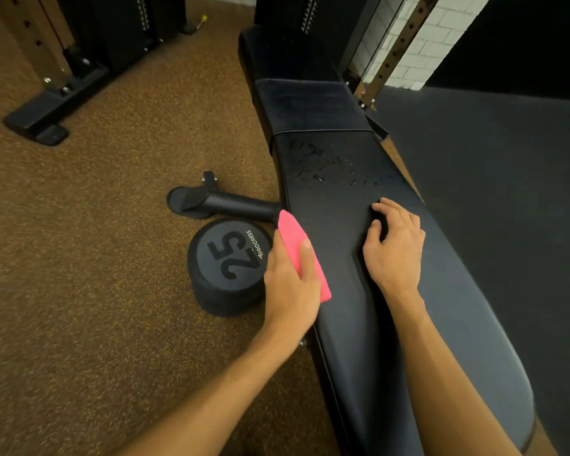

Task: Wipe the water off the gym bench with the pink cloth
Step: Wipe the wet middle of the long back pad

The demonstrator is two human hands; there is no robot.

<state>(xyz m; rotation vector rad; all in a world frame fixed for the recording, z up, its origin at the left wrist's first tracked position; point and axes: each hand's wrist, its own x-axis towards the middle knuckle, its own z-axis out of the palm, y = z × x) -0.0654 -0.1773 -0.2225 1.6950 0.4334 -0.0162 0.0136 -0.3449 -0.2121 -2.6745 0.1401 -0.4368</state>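
Left hand (pixel 290 287) is gripping the cloth (pixel 292 235) at the bench (pixel 441 324) edge; right hand (pixel 394 250) is resting open on it, water (pixel 329 166) lying beyond it

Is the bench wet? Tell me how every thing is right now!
Gym bench: wet with water drops, not yet wiped.
Pink cloth: folded, gripped by the left hand at the bench's edge.
Right hand: resting on the bench, holding nothing.
Dumbbell: standing on end on the floor.
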